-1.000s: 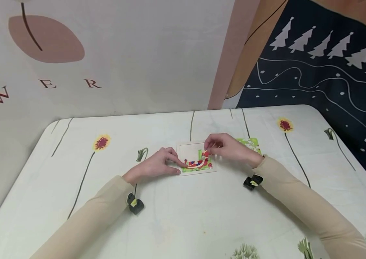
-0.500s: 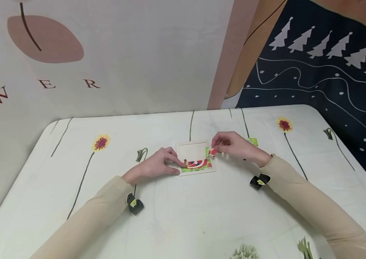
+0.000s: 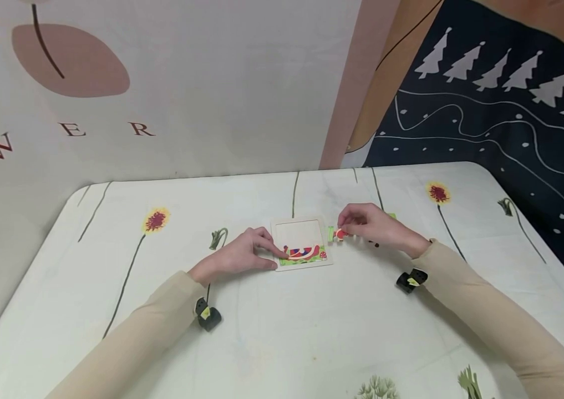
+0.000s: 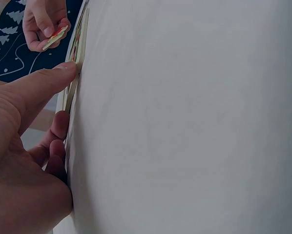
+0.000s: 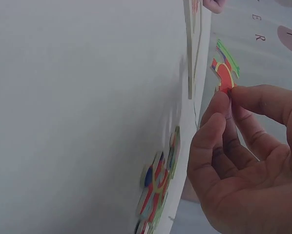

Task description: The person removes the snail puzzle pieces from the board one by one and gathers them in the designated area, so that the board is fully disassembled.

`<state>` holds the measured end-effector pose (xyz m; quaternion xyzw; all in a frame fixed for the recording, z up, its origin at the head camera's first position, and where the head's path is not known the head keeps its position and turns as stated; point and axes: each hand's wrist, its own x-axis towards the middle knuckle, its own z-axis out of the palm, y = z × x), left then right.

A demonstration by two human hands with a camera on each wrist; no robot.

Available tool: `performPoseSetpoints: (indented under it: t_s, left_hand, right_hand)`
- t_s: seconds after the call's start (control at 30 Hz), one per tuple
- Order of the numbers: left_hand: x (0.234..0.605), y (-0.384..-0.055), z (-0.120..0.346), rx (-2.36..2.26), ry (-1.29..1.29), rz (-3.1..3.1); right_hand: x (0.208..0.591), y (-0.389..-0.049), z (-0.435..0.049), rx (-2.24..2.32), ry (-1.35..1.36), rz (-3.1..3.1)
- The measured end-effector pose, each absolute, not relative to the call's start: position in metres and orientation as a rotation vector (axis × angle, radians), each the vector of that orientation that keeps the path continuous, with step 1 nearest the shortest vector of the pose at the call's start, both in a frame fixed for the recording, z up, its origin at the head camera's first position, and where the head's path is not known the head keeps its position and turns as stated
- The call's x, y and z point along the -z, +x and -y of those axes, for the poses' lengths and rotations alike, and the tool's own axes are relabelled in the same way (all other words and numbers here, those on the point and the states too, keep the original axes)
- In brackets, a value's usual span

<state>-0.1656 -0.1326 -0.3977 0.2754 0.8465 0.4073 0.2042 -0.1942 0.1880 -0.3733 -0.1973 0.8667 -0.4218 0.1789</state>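
A shallow wooden puzzle tray point(image 3: 329, 252) lies on the table. Along its near side is a red, blue and green strip of puzzle pieces point(image 3: 308, 253); the tray's far part shows bare wood. My left hand point(image 3: 244, 250) rests at the tray's near left corner, with the index finger pressing on the strip. Right of the tray, my right hand point(image 3: 374, 226) pinches a red and green puzzle piece point(image 5: 225, 73) between thumb and fingertips, raised off the table. In the left wrist view the piece appears edge-on.
Several loose puzzle pieces point(image 5: 156, 187) lie on the table beneath my right hand, mostly hidden in the head view. The white tablecloth point(image 3: 286, 332) has printed flowers. A pale cloth wall point(image 3: 237, 111) stands behind the table, with a dark tree-patterned cloth point(image 3: 486, 111) at right.
My right hand has moved right, taking the red and green piece out of the tray's right side and away from it. My left hand has stayed in place.
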Motion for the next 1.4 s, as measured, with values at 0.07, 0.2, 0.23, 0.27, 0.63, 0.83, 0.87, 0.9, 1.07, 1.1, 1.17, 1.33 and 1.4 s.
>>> performPoseSetpoints:
  t_s: [0.07,0.2,0.23,0.27,0.63,0.83,0.87,0.9,1.07,1.1,1.17,1.33,1.4]
  left_hand:
    - [0.398,-0.165,0.133,-1.137,0.766,-2.360]
    - [0.398,-0.165,0.133,-1.135,0.775,-2.364]
    - [0.398,-0.165,0.133,-1.135,0.779,-2.366]
    - [0.398,-0.165,0.133,-1.133,0.779,-2.368]
    - [0.399,-0.165,0.133,-1.157,0.765,-2.360]
    - [0.399,-0.166,0.132,-1.156,0.756,-2.357]
    - [0.399,-0.166,0.132,-1.160,0.756,-2.357]
    - [0.399,-0.166,0.132,-1.162,0.754,-2.357]
    - [0.398,-0.166,0.132,-1.159,0.751,-2.363]
    - [0.398,-0.166,0.132,-1.158,0.753,-2.364]
    - [0.398,-0.166,0.132,-1.159,0.755,-2.364]
    - [0.398,-0.166,0.132,-1.168,0.756,-2.355]
    - [0.398,-0.165,0.132,-1.172,0.756,-2.350]
  right_hand:
    - [0.373,-0.194,-0.191,1.187,-0.534,-2.450]
    - [0.372,-0.194,-0.198,1.174,-0.496,-2.462]
    - [0.372,-0.194,-0.200,1.171,-0.493,-2.468]
    - [0.372,-0.195,-0.202,1.163,-0.493,-2.477]
    - [0.373,-0.197,-0.214,1.033,-0.510,-2.574]
    - [0.375,-0.196,-0.219,1.030,-0.525,-2.556]
    - [0.375,-0.196,-0.220,1.032,-0.529,-2.551]
    - [0.375,-0.196,-0.220,1.033,-0.534,-2.548]
    - [0.377,-0.196,-0.221,1.045,-0.566,-2.547]
    - [0.377,-0.196,-0.221,1.045,-0.567,-2.549]
    - [0.377,-0.196,-0.221,1.043,-0.565,-2.550]
    - [0.376,-0.195,-0.219,1.027,-0.538,-2.552]
    - [0.375,-0.195,-0.218,1.019,-0.529,-2.555]
